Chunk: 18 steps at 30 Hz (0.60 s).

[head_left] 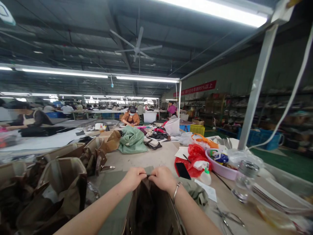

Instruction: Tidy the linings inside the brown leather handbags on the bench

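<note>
A brown handbag [150,212] stands open in front of me at the table's near edge. My left hand [133,178] and my right hand [163,178] are both closed in a pinch on the bag's far top rim, fingertips almost touching. A bracelet sits on my right wrist. The bag's dark inside faces the camera.
Several brown bags [61,182] are piled to the left. To the right lie a black phone [183,170], a red plastic bag [195,153], a pink basin [221,168], a glass jar [245,178] and scissors [228,217]. A green bag [132,140] lies further back. Other people work at far tables.
</note>
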### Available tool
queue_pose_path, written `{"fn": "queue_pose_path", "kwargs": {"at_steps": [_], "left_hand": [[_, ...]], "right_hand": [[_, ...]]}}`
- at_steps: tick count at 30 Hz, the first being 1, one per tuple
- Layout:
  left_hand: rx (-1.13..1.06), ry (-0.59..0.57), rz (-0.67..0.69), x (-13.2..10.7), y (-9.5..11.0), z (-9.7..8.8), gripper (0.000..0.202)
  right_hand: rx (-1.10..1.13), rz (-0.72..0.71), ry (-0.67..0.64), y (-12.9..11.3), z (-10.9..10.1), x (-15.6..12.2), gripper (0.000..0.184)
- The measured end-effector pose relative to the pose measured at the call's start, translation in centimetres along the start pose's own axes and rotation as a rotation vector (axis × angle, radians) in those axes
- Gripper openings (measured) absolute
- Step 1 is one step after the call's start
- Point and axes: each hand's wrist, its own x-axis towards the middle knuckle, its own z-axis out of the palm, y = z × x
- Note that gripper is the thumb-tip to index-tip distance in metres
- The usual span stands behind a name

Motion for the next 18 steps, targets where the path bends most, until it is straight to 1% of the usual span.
{"fn": "queue_pose_path", "kwargs": {"at_steps": [3,6,8,11,13,16,18], "left_hand": [[-0.021,0.013,-0.006,-0.2,0.1,0.0,0.024],[-0.039,0.015,-0.014,-0.3,0.0,0.1,0.024],[-0.042,0.012,-0.019,-0.3,-0.2,0.1,0.025],[-0.04,0.007,-0.011,-0.3,-0.4,0.0,0.026],[-0.043,-0.013,0.023,-0.4,-0.6,-0.3,0.026],[-0.058,-0.068,0.079,-0.5,-0.8,-0.7,0.026],[-0.045,-0.08,0.101,-0.6,-0.8,-0.8,0.025]], "right_hand": [[-0.048,-0.013,0.008,-0.2,-0.5,-0.2,0.034],[-0.008,0.051,-0.086,0.2,-0.9,-0.6,0.039],[0.013,0.069,-0.121,0.4,-1.1,-0.9,0.038],[-0.028,0.052,-0.081,0.3,-1.1,-1.1,0.032],[-0.074,0.035,-0.056,-0.1,-1.2,-1.1,0.033],[-0.113,0.016,-0.052,-0.6,-1.4,-1.1,0.035],[-0.126,0.024,-0.063,-0.7,-1.5,-1.1,0.035]]}}
